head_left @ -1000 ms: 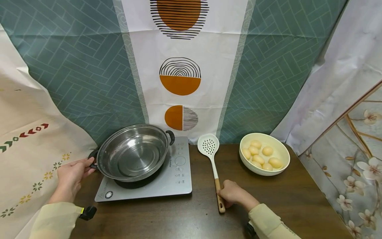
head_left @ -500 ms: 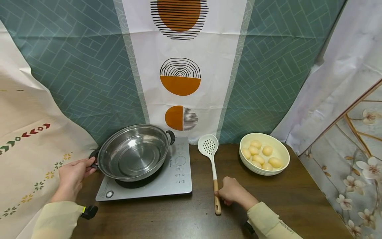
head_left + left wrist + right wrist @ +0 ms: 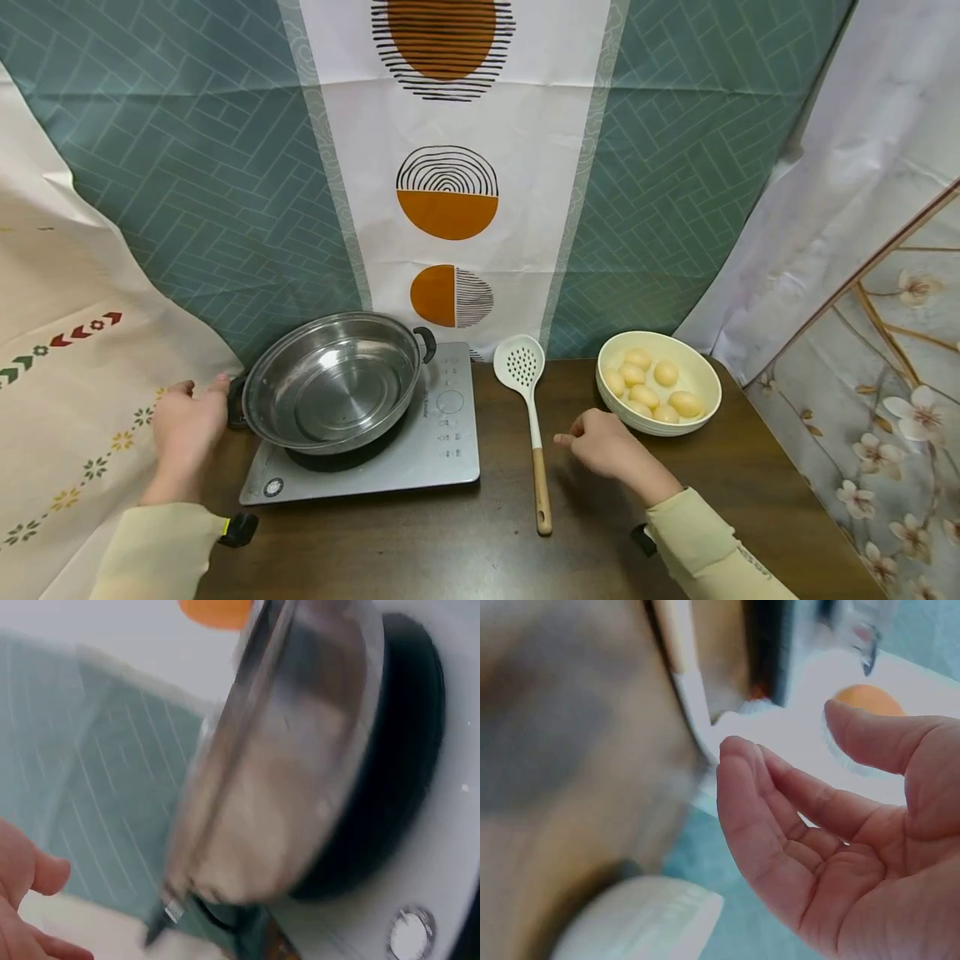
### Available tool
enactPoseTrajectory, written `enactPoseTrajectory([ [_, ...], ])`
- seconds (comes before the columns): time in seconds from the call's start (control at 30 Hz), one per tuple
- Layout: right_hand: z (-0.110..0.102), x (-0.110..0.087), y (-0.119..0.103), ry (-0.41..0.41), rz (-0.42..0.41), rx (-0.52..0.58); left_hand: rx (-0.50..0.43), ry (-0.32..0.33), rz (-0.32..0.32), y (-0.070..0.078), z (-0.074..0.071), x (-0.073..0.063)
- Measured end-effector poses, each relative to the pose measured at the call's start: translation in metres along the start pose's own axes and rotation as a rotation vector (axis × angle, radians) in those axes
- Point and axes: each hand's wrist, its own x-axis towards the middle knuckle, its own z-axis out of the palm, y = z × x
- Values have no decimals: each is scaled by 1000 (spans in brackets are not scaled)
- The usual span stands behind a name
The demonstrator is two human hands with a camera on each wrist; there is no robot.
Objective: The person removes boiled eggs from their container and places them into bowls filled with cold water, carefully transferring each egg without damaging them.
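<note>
A stainless steel two-handled pan [image 3: 281,417] sits on a silver induction cooktop [image 3: 442,462]. My left hand [image 3: 187,421] is beside the pan's black left handle [image 3: 236,403]; in the left wrist view a gap separates the fingers from the pan [image 3: 247,817]. My right hand [image 3: 600,442] hovers with loosely bent fingers between a white slotted skimmer [image 3: 533,423] and a cream bowl [image 3: 697,367]. Nothing lies in the right palm [image 3: 870,892]. The skimmer's wooden handle points toward me on the table. Several small pale-yellow rounded pieces [image 3: 644,396], like peeled baby potatoes, fill part of the bowl.
The dark wooden table [image 3: 405,550] runs under everything. A patterned cloth [image 3: 465,108] hangs close behind the cooktop and bowl. Other cloths hang at the left [image 3: 67,283] and right [image 3: 885,350] sides.
My left hand has let go of the pan handle. My right hand has let go of the skimmer's wooden handle and moved up and right, toward the bowl. The skimmer was straightened slightly.
</note>
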Motion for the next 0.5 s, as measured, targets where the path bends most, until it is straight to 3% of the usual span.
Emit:
enactPoseTrajectory([
  [0.1,-16,-3,-7,64,-53,-5,73,30,110,23,4,-20],
  [0.2,-31,-5,-14,145,-117,-6,81,41,228,49,14,-44],
  [0.37,-53,-6,-24,300,-227,-33,49,33,417,91,40,-79],
  [0.5,-63,-2,-29,411,-292,-53,26,14,544,115,65,-98],
])
